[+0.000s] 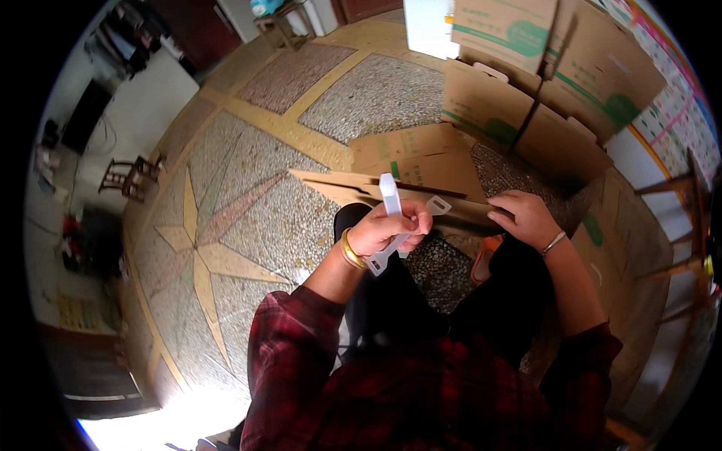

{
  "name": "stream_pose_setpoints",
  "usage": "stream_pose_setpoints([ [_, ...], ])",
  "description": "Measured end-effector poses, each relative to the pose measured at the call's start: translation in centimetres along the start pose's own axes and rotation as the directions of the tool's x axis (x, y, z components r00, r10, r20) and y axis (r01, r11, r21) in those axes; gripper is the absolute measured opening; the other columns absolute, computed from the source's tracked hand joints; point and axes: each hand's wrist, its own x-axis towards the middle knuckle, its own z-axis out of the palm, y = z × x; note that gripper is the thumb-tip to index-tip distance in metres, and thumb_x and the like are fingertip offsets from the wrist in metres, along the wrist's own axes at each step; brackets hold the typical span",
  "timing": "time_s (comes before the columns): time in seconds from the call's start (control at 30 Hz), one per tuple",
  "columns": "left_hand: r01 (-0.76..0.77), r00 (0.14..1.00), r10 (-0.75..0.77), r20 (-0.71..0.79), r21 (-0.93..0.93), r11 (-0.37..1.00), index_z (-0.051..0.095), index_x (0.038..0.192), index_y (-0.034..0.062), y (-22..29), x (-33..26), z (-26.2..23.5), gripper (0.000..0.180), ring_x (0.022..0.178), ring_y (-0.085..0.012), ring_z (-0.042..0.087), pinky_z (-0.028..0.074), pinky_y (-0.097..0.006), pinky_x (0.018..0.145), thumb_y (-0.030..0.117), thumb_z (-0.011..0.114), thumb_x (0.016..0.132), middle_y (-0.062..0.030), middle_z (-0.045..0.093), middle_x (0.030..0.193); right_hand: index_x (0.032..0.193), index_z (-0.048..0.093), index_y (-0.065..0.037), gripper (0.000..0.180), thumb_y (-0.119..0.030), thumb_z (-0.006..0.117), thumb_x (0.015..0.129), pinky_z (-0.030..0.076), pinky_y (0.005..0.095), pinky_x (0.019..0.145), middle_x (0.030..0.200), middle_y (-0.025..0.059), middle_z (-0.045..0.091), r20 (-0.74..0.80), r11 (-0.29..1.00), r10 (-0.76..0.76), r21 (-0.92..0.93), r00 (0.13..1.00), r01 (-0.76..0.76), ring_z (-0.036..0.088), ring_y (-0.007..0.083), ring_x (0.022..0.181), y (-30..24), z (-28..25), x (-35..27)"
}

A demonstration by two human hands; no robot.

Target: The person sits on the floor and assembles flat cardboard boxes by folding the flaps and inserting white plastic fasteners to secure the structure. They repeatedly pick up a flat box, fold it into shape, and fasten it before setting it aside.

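Here, white strips (390,197) in left hand (388,227)

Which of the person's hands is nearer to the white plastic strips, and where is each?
Left. The left hand holds the white plastic strips; the right hand is apart from them, to their right, at the cardboard's edge.

You wear a plaid shirt (451,402), dark red and black; sleeves (292,331) loose, ending on the forearms. On your left, a broad gold-toned bangle (350,249); on your right, a thinner silver-toned bracelet (554,243). Black trousers (398,308). Orange shoe (492,244), partly hidden.
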Motion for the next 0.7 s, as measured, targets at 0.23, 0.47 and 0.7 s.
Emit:
stream_pose_setpoints([
  [0.23, 0.259, 0.963, -0.270, 0.018, 0.224, 0.939, 0.055, 0.086, 0.0014, -2.2, 5.7, 2.4, 0.012, 0.053, -0.0083, 0.041, 0.033, -0.021, 0.048, 0.010, 0.050, 0.079, -0.0004, 0.046, 0.066, 0.098, 0.063, -0.005, 0.025, -0.022, 0.062, 0.079, 0.047, 0.0313, 0.072, 0.091, 0.0114, 0.063, -0.171, 0.961, -0.033, 0.264, 0.985, 0.078, 0.061, 0.0250, 0.081, -1.3, -0.4, -0.4],
  [0.47, 0.210, 0.975, -0.220, -0.014, 0.360, 0.909, 0.054, 0.085, -0.0007, -5.0, 8.3, 2.8, 0.012, 0.050, -0.0110, 0.046, 0.038, -0.023, 0.048, 0.008, 0.051, 0.078, -0.0047, 0.051, 0.066, 0.100, 0.063, -0.001, 0.019, -0.011, 0.056, 0.085, 0.047, 0.0268, 0.078, 0.096, 0.0080, 0.064, 0.022, 0.661, 0.061, 0.749, 0.998, -0.057, 0.060, 0.0148, 0.087, -3.2, 1.6, 0.9],
  [0.7, 0.205, 0.977, -0.184, -0.111, 0.745, 0.635, 0.056, 0.099, 0.0011, -4.4, 6.2, -0.7, 0.027, 0.069, -0.0074, 0.050, 0.042, -0.023, 0.061, 0.009, 0.054, 0.073, 0.0005, 0.054, 0.072, 0.102, 0.052, 0.006, 0.027, -0.018, 0.042, 0.094, 0.050, 0.0340, 0.078, 0.091, 0.0135, 0.061, 0.007, 0.139, 0.476, 0.987, 0.880, -0.083, 0.062, 0.0229, 0.085, -1.9, 2.6, 0.9],
])
